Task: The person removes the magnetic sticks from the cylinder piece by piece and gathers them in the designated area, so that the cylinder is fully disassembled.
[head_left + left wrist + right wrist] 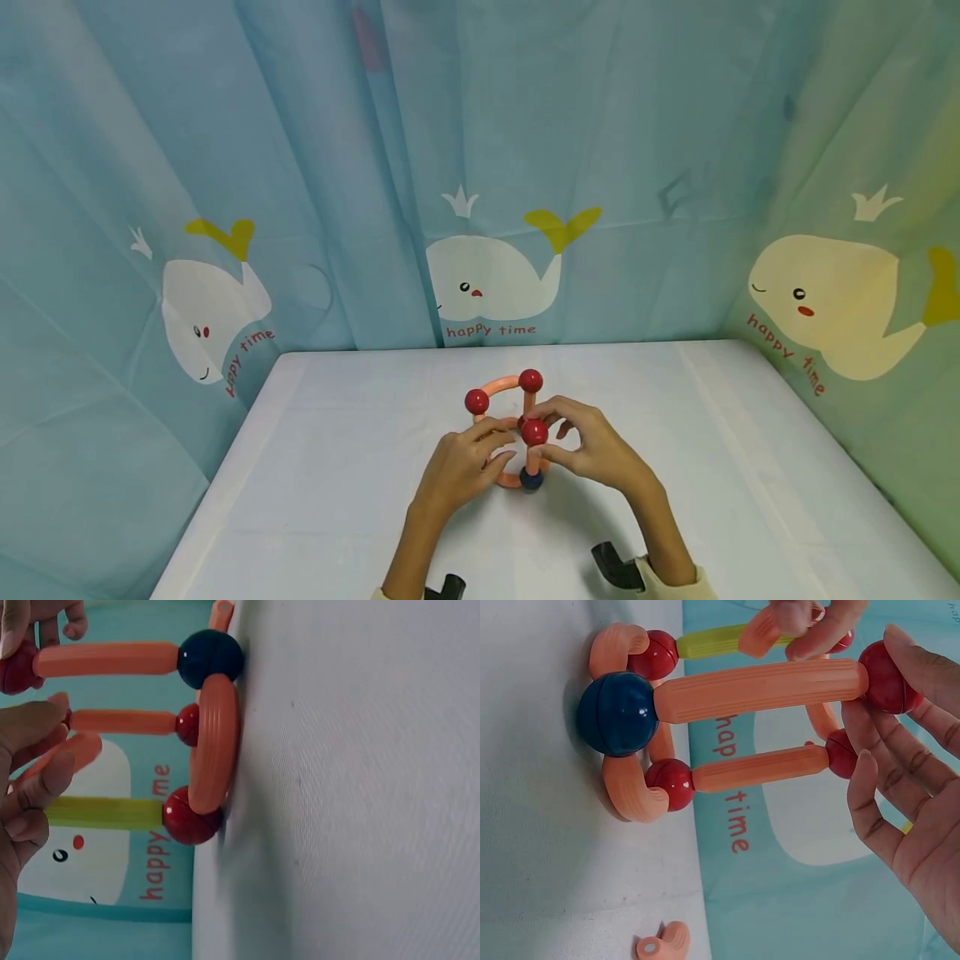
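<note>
A frame of magnetic sticks and balls stands on the table. My right hand (596,442) grips the red ball (889,677) that tops a straight orange stick (761,690), with the thumb on one side and fingers on the other. The stick's lower end meets a dark blue ball (617,712) on the tabletop. My left hand (461,467) pinches a curved orange stick (759,634) close to the frame's upper part. Around the base, curved orange sticks (215,746) join the balls. A yellow-green stick (105,813) rises from a red ball (191,815).
The white table (330,500) lies under both hands. A loose curved orange stick (664,941) rests on it, apart from the frame. Blue cloth with whale prints (495,275) hangs along the table's back and sides.
</note>
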{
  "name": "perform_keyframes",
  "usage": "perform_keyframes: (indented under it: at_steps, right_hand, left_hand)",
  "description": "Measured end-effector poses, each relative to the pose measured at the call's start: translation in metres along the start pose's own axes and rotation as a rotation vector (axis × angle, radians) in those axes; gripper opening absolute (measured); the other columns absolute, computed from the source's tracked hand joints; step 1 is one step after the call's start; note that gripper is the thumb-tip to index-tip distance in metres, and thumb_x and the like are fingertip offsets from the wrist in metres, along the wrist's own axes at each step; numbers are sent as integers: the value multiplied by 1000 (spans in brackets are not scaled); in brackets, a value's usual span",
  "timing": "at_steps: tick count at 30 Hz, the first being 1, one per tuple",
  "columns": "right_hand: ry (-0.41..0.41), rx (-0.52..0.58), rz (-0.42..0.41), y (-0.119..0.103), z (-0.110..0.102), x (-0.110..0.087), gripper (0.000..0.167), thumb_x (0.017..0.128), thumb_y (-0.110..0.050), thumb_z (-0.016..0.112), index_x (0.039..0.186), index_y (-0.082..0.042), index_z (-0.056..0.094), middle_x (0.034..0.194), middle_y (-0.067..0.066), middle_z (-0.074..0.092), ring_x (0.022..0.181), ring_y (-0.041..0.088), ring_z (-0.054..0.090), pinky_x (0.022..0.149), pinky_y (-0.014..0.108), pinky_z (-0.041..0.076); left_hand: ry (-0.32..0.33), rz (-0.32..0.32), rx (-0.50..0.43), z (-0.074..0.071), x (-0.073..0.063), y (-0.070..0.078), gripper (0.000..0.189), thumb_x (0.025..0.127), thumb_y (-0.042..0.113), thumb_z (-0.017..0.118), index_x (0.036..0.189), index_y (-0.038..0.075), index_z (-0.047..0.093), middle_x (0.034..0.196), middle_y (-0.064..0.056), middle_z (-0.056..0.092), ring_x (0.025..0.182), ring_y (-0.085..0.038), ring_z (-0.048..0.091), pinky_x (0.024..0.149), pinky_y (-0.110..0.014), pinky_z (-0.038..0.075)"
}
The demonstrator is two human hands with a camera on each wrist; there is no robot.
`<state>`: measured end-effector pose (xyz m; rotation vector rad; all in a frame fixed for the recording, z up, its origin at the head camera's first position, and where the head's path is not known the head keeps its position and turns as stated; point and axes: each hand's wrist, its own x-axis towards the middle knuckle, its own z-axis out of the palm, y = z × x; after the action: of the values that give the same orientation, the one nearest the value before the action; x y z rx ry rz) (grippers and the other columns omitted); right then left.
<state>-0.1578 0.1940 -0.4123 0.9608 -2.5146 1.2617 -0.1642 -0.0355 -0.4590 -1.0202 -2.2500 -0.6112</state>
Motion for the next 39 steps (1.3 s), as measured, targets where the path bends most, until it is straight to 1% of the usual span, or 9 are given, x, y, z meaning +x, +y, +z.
perform_keyframes:
  at_steps: [4, 8, 11, 14, 17, 21, 23, 31, 39]
  right_hand:
    - [3, -7, -2, 1, 0, 0, 38, 80, -18, 82, 113, -13, 65, 101, -6, 68, 89, 11, 62, 72, 32, 55]
    - [5, -19, -19, 1, 0, 0, 36, 79, -16, 82, 112, -14, 67, 99, -8, 67, 88, 8, 61, 71, 29, 54]
    - [4, -23, -25, -1, 0, -1, 34, 79, -17, 82, 110, -18, 67, 98, -9, 67, 87, 7, 60, 71, 27, 53]
    - [6, -21, -31, -2, 0, -1, 33, 79, -18, 82, 109, -19, 67, 98, -9, 67, 88, 7, 60, 70, 27, 53]
    - [4, -14, -34, -2, 0, 0, 32, 79, -19, 82, 109, -18, 67, 98, -9, 67, 88, 7, 60, 70, 28, 53]
    - [0, -1, -40, -2, 0, 0, 31, 80, -19, 82, 107, -17, 68, 98, -8, 67, 87, 7, 60, 70, 29, 54]
    - [0, 1, -47, -1, 1, 0, 31, 80, -19, 82, 107, -17, 67, 97, -8, 67, 86, 7, 61, 70, 29, 54]
    - [2, 2, -45, -1, 1, 0, 32, 79, -18, 82, 108, -17, 68, 97, -8, 67, 85, 7, 62, 70, 26, 53]
    - [19, -2, -68, -1, 1, 0, 34, 77, -16, 83, 108, -14, 68, 96, -7, 67, 83, 8, 61, 69, 29, 54]
  left_hand:
    - [22, 4, -73, 2, 1, 2, 23, 84, 25, 78, 102, 12, 74, 117, -2, 71, 76, -8, 69, 62, -8, 47]
    - [34, 23, -124, 7, 2, 5, 22, 82, 24, 79, 97, 10, 72, 106, -4, 74, 86, -12, 72, 68, -12, 51]
    - [34, 21, -168, 12, 3, 8, 21, 81, 22, 80, 94, 8, 70, 90, -2, 74, 76, -11, 69, 67, -10, 50]
    - [23, -15, -210, 15, 2, 11, 21, 81, 21, 80, 95, 8, 71, 83, 1, 73, 64, -8, 61, 63, -6, 46]
    - [8, -61, -252, 20, 3, 14, 24, 82, 22, 79, 101, 9, 72, 88, 2, 75, 73, -6, 66, 72, -7, 49]
    - [6, -92, -321, 25, 4, 16, 27, 81, 20, 79, 104, 10, 71, 93, 2, 75, 88, -9, 70, 83, -13, 51]
    - [9, -99, -339, 27, 4, 17, 26, 80, 19, 79, 104, 11, 71, 92, 3, 74, 90, -9, 70, 85, -15, 51]
    - [51, -112, -309, 32, 3, 20, 22, 77, 20, 82, 94, 10, 73, 82, 4, 72, 104, -12, 66, 92, -25, 52]
    - [54, -143, -271, 35, 3, 23, 19, 79, 24, 81, 89, 12, 72, 77, 6, 69, 90, -8, 67, 82, -15, 51]
